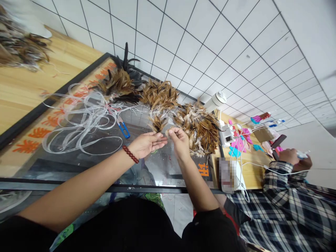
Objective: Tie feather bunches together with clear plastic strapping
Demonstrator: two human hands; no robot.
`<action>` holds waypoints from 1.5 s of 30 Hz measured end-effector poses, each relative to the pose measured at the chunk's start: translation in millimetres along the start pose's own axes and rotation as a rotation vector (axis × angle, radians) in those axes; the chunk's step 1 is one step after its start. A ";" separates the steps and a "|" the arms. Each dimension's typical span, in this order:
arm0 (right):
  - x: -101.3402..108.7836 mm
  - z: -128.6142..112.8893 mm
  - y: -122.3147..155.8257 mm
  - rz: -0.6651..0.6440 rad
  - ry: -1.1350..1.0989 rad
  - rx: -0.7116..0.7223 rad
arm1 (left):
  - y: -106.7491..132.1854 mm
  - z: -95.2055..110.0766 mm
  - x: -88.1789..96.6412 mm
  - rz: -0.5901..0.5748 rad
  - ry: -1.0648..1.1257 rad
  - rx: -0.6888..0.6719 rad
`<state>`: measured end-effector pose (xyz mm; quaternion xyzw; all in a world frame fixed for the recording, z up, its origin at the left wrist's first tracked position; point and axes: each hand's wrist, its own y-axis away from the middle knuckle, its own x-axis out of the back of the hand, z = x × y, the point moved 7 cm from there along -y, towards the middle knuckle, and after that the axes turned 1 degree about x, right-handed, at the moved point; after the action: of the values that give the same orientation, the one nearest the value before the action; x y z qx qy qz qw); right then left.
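My left hand (pixel 148 144), with a red bead bracelet (pixel 130 154) at its wrist, is held palm up above the dark glossy tabletop. Its fingers are stretched out towards my right hand (pixel 180 142). Thumb and forefinger of my right hand pinch a small pale-brown piece (pixel 167 132) that looks like a feather. Just beyond my left fingertips is a small brown feather tuft (pixel 158 123). Larger piles lie behind: a brown feather pile (pixel 159 94) in the middle and another feather heap (pixel 201 127) to the right.
Clear ribbon (pixel 84 120) lies in loops at left, beside blue-handled thread snips (pixel 123 128). Dark feathers (pixel 120 82) stand near the tiled wall. A white bottle (pixel 216 100), white charger (pixel 228 133) and cables are at right. There, a co-worker in a plaid shirt (pixel 291 206) handles something small.
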<state>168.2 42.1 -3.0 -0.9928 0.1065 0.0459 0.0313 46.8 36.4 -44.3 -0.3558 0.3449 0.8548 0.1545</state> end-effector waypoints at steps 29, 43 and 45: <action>-10.7 -12.8 10.0 -0.023 0.470 0.304 | 3.4 8.3 -2.3 0.056 -0.258 -0.154; 16.1 -29.6 -86.9 -0.139 1.740 0.316 | 3.8 22.0 9.5 0.162 -0.009 -0.222; 25.9 -38.9 -83.0 -0.054 1.556 0.298 | 2.6 23.3 12.0 0.181 0.020 -0.233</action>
<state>214.4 114.8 37.5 -0.7275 0.0788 -0.6766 0.0817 25.4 51.1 -39.8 -0.3471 0.2756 0.8959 0.0313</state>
